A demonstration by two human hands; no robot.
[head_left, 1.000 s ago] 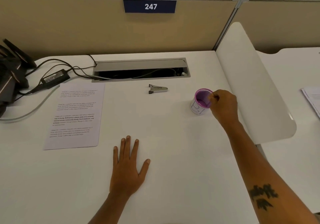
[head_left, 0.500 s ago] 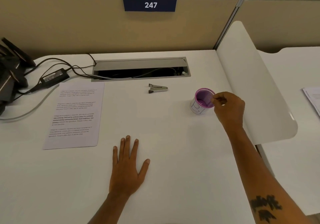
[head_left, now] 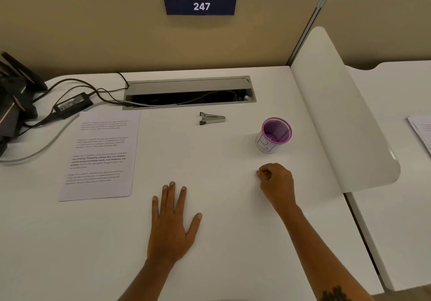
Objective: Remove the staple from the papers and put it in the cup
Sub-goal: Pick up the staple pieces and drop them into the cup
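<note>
Purple mesh cup [head_left: 275,133], upright on white desk [head_left: 221,242], just ahead of right hand [head_left: 276,184] and apart from it; nearer that hand by far than left hand [head_left: 171,226]. Small pale specks on cup floor, too small to name as staple. No staple visible in either hand or on desk. Right hand loosely curled, knuckles up, fingertips [head_left: 260,173] tucked toward thumb, nothing seen between them; whether anything tiny is pinched there, cannot tell. Left hand flat, palm down, fingers straight and spread, resting on desk, grasping nothing.

Papers [head_left: 100,156], well off to left of left hand and ahead of it, long axis running away from person, top edge near cable hatch [head_left: 189,92]. Staple remover [head_left: 212,118], ahead between both hands, long axis lying across, jaws toward left. Power adapter [head_left: 73,103] and cables beyond papers.

Judged from layout: drop into cup likely done; any further reach to cup best suited to right hand.
</note>
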